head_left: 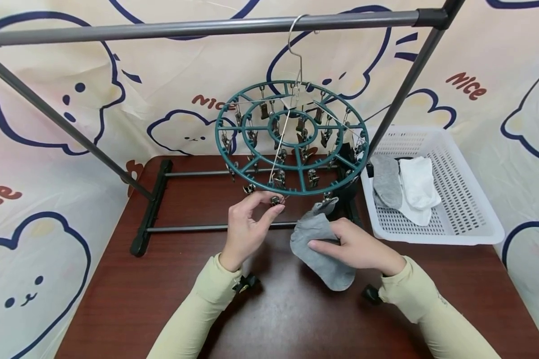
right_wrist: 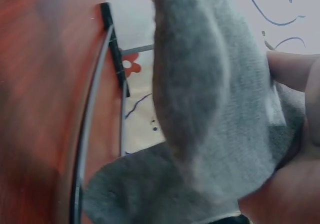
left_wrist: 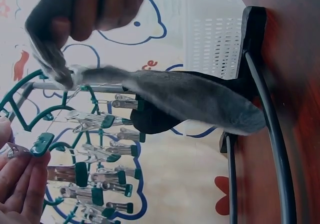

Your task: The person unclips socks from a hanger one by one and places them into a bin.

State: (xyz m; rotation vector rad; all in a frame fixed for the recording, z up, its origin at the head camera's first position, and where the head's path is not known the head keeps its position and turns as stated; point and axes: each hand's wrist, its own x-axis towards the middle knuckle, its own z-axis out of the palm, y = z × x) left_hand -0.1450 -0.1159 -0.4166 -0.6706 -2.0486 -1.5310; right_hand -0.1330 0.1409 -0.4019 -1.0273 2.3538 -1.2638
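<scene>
A round green clip hanger (head_left: 302,187) hangs by its metal hook, with metal clips around its rings. My left hand (head_left: 248,227) is raised to its front edge and pinches a clip (left_wrist: 42,144) with green tips between thumb and fingers. My right hand (head_left: 357,247) holds a grey sock (head_left: 312,239), thumb over the fabric, below the rim on the right. Grey sock fabric (head_left: 328,205) reaches up to a clip at the rim there. In the right wrist view, two overlapping grey sock parts show, the nearer one (right_wrist: 210,93) covering much of the view.
A dark metal rack (head_left: 206,30) spans the table, its foot bars (head_left: 197,228) behind my hands. At the right stands a white perforated basket (head_left: 467,199) with a grey sock (head_left: 385,182) and white socks (head_left: 418,184). Brown tabletop (head_left: 269,309) lies beneath my forearms.
</scene>
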